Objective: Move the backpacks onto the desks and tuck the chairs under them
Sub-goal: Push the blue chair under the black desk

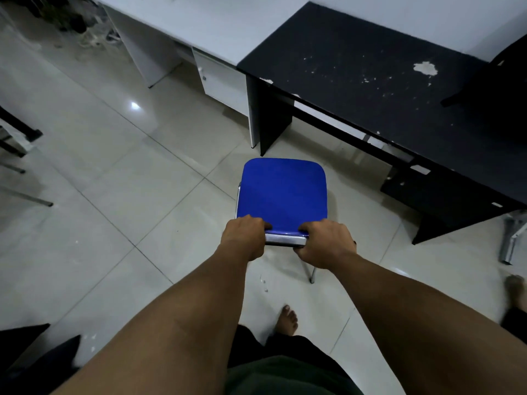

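Note:
A blue padded chair [281, 189] with a chrome frame stands on the tiled floor, just in front of the black desk [370, 81]. My left hand [245, 235] grips the near left of its top edge. My right hand [325, 243] grips the near right of the same edge. The chair sits outside the desk, its far edge near the desk's left leg panel. A black backpack [490, 81] lies on the far right of the black desk, partly cut off by the frame.
A white desk [216, 27] with a drawer unit adjoins the black desk on the left. Chrome chair legs [510, 238] show at the right edge, more metal legs at the left edge. My bare feet are on the floor below. Dark objects lie at the bottom left.

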